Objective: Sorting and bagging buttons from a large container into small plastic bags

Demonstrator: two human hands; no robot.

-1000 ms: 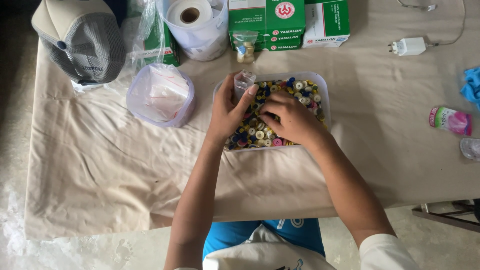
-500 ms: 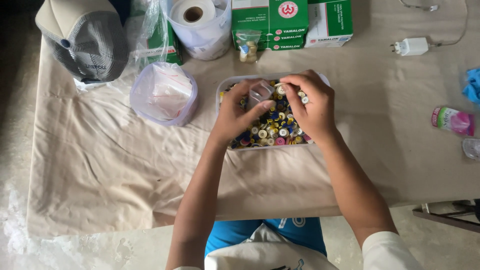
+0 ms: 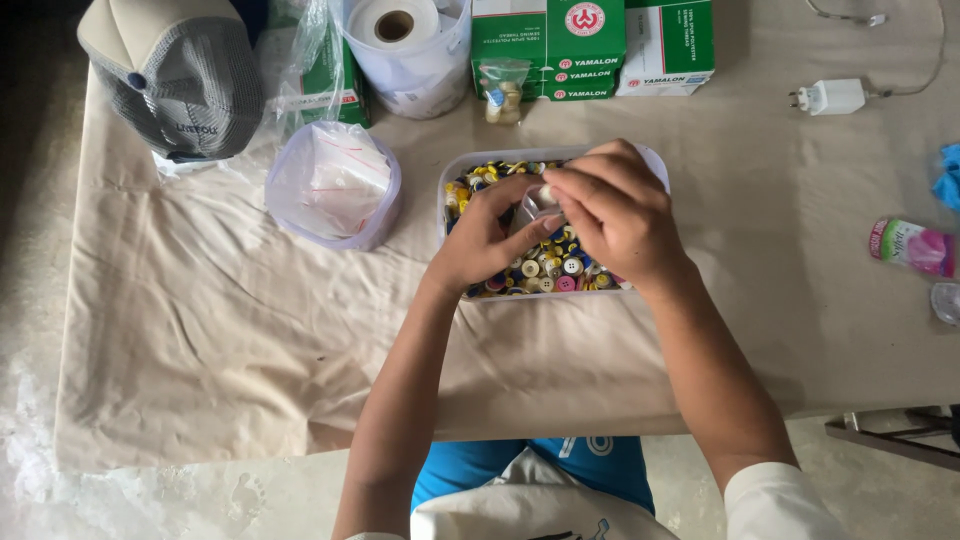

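A clear rectangular tub point(image 3: 449, 171) full of mixed coloured buttons point(image 3: 545, 270) sits on the cloth-covered table in front of me. Both hands hover over it. My left hand point(image 3: 485, 238) pinches a small clear plastic bag point(image 3: 537, 203) from the left. My right hand point(image 3: 612, 210) has its fingertips at the bag's top, touching a pale button there. The bag's lower part is hidden behind my fingers.
A round clear container point(image 3: 335, 186) of small bags stands left of the tub. Behind it are a grey cap point(image 3: 175, 75), a paper roll point(image 3: 398, 30), green and white boxes point(image 3: 590, 45) and a small filled bag point(image 3: 503, 92). A white charger point(image 3: 832, 97) and a pink packet point(image 3: 912, 247) lie to the right.
My right hand rose from among the buttons up to the small bag held by my left hand. The left hand stayed over the tub.
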